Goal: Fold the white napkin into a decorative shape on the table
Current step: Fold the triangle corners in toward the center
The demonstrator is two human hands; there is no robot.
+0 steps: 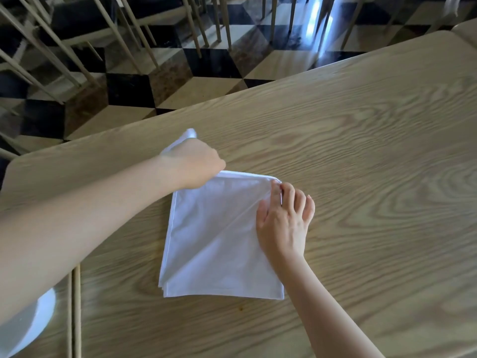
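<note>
The white napkin (219, 244) lies folded into a rough square on the pale wood surface (361, 151), a little left of the middle of the frame and slightly below it. Several layers show stacked at its lower left corner, and a diagonal crease runs from that corner up toward the upper right one.

My left hand (198, 164) reaches in from the left edge of the frame, closed into a loose fist over the napkin's upper left corner. It grips a layer of the cloth and holds it up off the surface, so a white point of fabric sticks out above my knuckles toward the upper left. I cannot see my fingertips on that side; they are tucked under the hand.

My right hand (284, 223) comes up from the lower right and rests on the right edge of the napkin. Its fingers (289, 192) are curled, and the thumb and first finger pinch the upper right corner of the cloth, pressing it against the surface.

At the lower left edge of the frame part of a white plate (33, 324) shows below my left forearm. Beyond the surface, across the top of the frame, there is a black and tan checkered floor (211, 63) with thin chair legs (144, 45) standing on it.
</note>
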